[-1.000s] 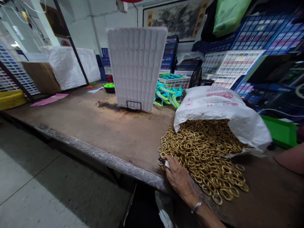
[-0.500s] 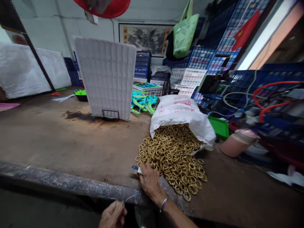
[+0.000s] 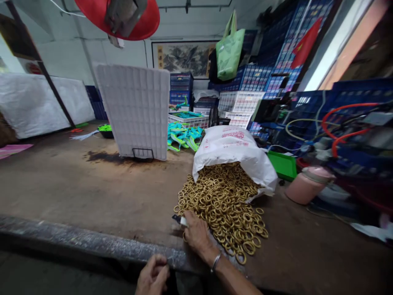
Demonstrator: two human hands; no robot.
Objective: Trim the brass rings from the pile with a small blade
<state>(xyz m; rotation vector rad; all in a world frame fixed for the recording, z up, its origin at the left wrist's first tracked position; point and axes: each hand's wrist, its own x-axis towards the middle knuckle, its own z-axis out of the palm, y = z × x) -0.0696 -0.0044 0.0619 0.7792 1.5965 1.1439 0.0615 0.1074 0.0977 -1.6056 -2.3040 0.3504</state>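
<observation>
My right hand (image 3: 199,234), with a metal bangle at the wrist, rests on the table at the near left edge of a heap of brass-coloured rings (image 3: 221,200). Its fingers are closed around a small flat dark piece with a white part (image 3: 183,221), whose dark end sticks out to the left; its kind is unclear. A single ring shows just below these fingers. Below the table edge, my left hand (image 3: 152,275) is curled closed, and whatever its fingers hold is hidden. The rings spill from the mouth of a white woven sack (image 3: 230,143) lying behind them.
A white ribbed panel (image 3: 138,110) stands upright in a black wire stand (image 3: 143,154) on the brown table (image 3: 92,192). Behind are turquoise and green plastic parts (image 3: 184,135). A green tray (image 3: 281,164) and a pink bottle (image 3: 308,184) stand right of the sack.
My left hand has moved right and slightly up, and its fingers have turned. My right hand has shifted slightly down and right, still holding the dark-and-white piece. The view has tilted slightly upward.
</observation>
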